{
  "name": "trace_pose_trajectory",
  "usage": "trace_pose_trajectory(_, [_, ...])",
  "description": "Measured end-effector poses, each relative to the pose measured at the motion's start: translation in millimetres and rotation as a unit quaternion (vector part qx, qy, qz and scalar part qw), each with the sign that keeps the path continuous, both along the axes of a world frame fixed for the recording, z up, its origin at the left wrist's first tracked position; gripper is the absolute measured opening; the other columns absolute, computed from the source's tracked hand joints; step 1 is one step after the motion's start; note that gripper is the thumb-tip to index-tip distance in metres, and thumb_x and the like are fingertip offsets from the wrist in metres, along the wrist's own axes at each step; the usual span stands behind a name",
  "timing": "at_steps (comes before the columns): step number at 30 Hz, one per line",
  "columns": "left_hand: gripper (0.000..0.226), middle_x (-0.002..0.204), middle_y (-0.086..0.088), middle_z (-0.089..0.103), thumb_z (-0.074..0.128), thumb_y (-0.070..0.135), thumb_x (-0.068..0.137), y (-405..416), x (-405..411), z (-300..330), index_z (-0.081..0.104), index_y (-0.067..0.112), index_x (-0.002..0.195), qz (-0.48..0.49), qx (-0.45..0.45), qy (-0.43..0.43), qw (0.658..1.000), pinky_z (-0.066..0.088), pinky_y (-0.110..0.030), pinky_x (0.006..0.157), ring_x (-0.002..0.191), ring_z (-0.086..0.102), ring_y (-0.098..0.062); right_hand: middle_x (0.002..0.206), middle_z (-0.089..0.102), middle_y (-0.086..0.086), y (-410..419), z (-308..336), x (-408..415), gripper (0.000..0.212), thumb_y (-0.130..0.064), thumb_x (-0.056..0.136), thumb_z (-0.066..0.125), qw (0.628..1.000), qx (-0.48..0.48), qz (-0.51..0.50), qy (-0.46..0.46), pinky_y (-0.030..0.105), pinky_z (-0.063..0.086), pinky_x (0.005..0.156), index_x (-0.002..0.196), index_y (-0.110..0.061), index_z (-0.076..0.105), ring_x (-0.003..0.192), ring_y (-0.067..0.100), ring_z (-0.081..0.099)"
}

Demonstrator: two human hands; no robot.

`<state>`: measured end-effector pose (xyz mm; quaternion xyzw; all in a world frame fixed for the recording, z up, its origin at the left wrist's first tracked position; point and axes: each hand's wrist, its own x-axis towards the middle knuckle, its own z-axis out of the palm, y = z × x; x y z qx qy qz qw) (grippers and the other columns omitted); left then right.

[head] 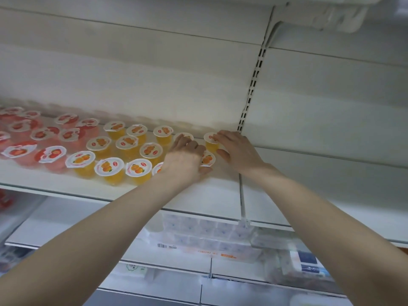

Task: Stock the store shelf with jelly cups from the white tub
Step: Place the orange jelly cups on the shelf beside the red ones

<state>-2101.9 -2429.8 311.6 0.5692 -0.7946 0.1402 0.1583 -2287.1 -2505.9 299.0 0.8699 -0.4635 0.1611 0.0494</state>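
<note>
Orange jelly cups (130,146) stand in rows on the white store shelf (123,191), with red jelly cups (44,138) to their left. My left hand (185,160) lies over the right end of the orange rows, its fingers on a cup (184,136) at the back; another cup (208,159) shows beside its thumb. My right hand (236,149) grips an orange cup (210,143) at the back right corner, near the slotted upright (251,93). The white tub is out of view.
A lower shelf holds a wrapped pack of white cups (212,235) and blue-labelled packets (309,261). The shelf section right of the upright (331,164) is bare. Another shelf overhangs at the top right (320,16).
</note>
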Motion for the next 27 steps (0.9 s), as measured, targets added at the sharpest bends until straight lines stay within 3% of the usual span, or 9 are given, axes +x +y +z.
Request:
trace_pose_trajectory(3, [0.058,0.084,-0.009,0.07,0.086,0.051,0.048,2,2,4,0.074,0.01,0.087,0.003,0.006,-0.012,1.0,0.05,-0.037,0.088,0.089,0.064,-0.033,0.144,0.045,0.002,12,6,-8,0.045,-0.026,0.096,0.054,0.999,-0.016,-0.019,0.039,0.039,0.035,0.097,0.14,-0.019,0.046,0.127,0.028,0.043])
trace_pose_trajectory(7, [0.06,0.127,-0.008,0.057,0.066,0.05,0.079,14,3,11,0.057,0.012,0.126,-0.006,0.048,0.008,0.999,0.035,-0.036,0.102,0.126,0.041,-0.03,0.148,0.039,0.003,40,16,-22,0.045,-0.029,0.1,0.046,0.996,-0.023,-0.043,0.079,0.039,0.031,0.1,0.143,-0.02,0.041,0.132,0.028,0.037])
trace_pose_trajectory(10, [0.054,0.123,-0.01,0.06,0.063,0.047,0.081,29,4,16,0.06,0.011,0.121,-0.031,0.024,0.03,0.999,0.039,-0.039,0.097,0.12,0.046,-0.033,0.144,0.045,0.009,72,23,-34,0.046,-0.027,0.096,0.053,0.993,-0.043,-0.065,0.089,0.041,0.034,0.097,0.14,-0.016,0.045,0.127,0.031,0.043])
trace_pose_trajectory(14, [0.051,0.117,-0.011,0.061,0.066,0.042,0.081,62,-1,16,0.06,0.01,0.12,-0.083,-0.003,0.039,0.996,0.043,-0.043,0.094,0.112,0.049,-0.035,0.125,0.06,0.016,129,25,-58,0.044,-0.025,0.086,0.065,0.986,-0.092,-0.094,0.106,0.044,0.045,0.084,0.127,-0.008,0.058,0.106,0.037,0.059])
trace_pose_trajectory(21, [0.05,0.12,-0.009,0.061,0.066,0.037,0.085,152,-40,1,0.058,0.01,0.126,-0.193,-0.022,0.078,0.978,0.039,-0.037,0.095,0.114,0.049,-0.031,0.122,0.061,0.011,261,16,-102,0.046,-0.037,0.089,0.045,0.973,-0.09,-0.167,0.133,0.042,0.046,0.082,0.125,-0.012,0.059,0.103,0.033,0.06])
trace_pose_trajectory(27, [0.05,0.118,-0.009,0.062,0.068,0.036,0.083,218,-94,-25,0.06,0.009,0.123,-0.284,0.001,0.077,0.956,0.037,-0.035,0.096,0.111,0.051,-0.032,0.125,0.06,0.008,372,1,-153,0.046,-0.037,0.088,0.046,0.957,-0.068,-0.237,0.154,0.041,0.042,0.083,0.126,-0.014,0.058,0.107,0.032,0.058])
